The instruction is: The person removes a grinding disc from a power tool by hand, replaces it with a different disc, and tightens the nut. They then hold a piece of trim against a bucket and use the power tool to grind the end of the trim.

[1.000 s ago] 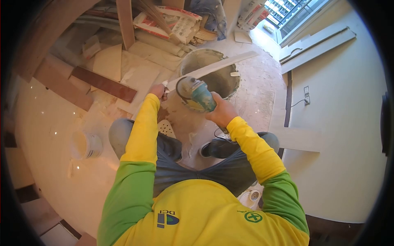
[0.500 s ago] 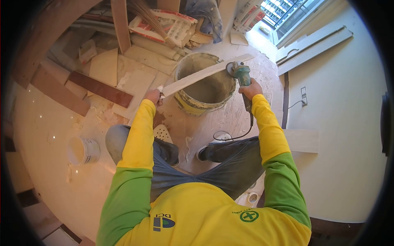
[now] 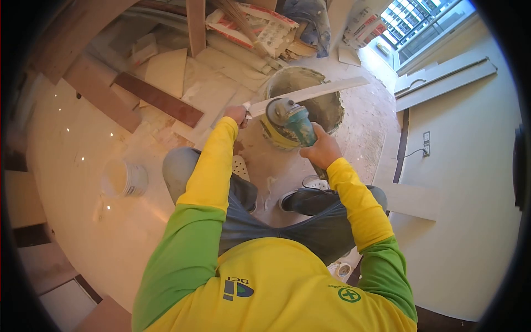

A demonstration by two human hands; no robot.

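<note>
My left hand [image 3: 237,115] is closed on the near end of a long pale strip [image 3: 332,87], which slants across the top of a mortar-smeared bucket [image 3: 333,113]. Wrapped round the body of a green angle grinder [image 3: 300,125] is my right hand [image 3: 323,146]. The grinder's round disc and metal head lie beside the strip, close to my left hand. Whether the disc touches the strip I cannot tell.
A white bucket [image 3: 133,178] stands on the floor at the left. Dark red board [image 3: 160,99] and other offcuts lie at the upper left. Long panels [image 3: 448,83] lean at the right, near a wall socket [image 3: 426,144]. Bags [image 3: 260,27] lie at the top.
The grinder has moved left along the strip, from near its far end to near my left hand. The whole view has shifted, so the surroundings sit further right.
</note>
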